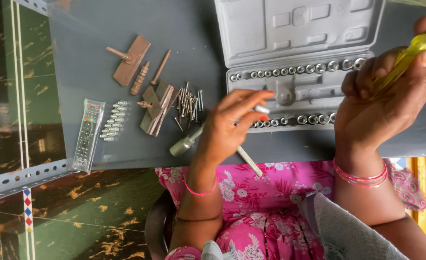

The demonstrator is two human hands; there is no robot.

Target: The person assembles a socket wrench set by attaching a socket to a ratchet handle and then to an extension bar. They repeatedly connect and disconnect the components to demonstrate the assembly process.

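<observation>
Left hand [229, 120] pinches a stiff, light ratchet handle [186, 143] at 6 o'clock of the socket case [294, 91]; right hand [386, 103] closes around a slippery-looking yellow screwdriver [405, 58].

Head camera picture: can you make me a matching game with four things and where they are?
Things:
1. remote control
2. yellow-handled screwdriver
3. loose screws
4. row of sockets

Places:
A. in the open grey case
B. in the right hand
C. at the table's left edge
D. piled between the wooden pieces and the case

Pairs: 1-C, 2-B, 3-D, 4-A
</observation>
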